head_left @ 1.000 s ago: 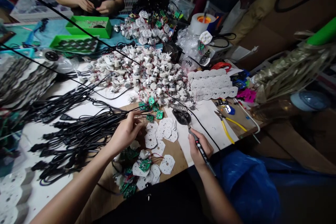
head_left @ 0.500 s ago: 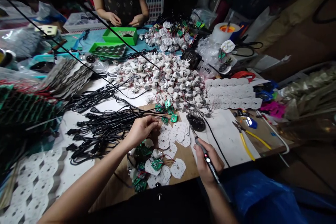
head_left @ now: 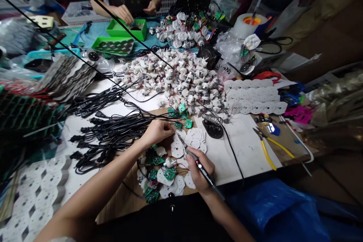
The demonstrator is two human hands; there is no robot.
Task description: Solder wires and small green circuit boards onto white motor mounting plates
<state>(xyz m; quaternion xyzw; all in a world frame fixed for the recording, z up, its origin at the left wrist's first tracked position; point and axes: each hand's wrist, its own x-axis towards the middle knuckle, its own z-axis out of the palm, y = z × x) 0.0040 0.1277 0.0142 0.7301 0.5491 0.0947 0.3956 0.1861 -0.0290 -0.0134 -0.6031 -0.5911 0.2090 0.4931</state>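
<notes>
My right hand [head_left: 195, 177] is closed around a soldering iron [head_left: 204, 173], whose tip points up and left, close to my left fingertips. My left hand [head_left: 155, 133] is pinched at the near side of several small green circuit boards [head_left: 188, 123]; what lies between its fingers is too small to make out. Beneath the iron's tip are white perforated plates [head_left: 195, 138], loosely overlapping. Below my left wrist, a cluster of green boards [head_left: 169, 174] with red wires and white parts lies close to my body. The iron stand [head_left: 213, 129] holds no iron.
Black power cords [head_left: 113, 132] lie to the left. Behind my hands rises a heap of white wired parts [head_left: 181, 75]. Yellow-handled pliers [head_left: 266, 151] lie right, below scalloped white sheets [head_left: 255, 96]. Across the table, a person reaches into a green tray [head_left: 113, 28].
My right hand has brought the soldering iron leftward from beside the stand to my left fingertips. My left hand has shifted slightly. The person opposite has put one hand into the green tray.
</notes>
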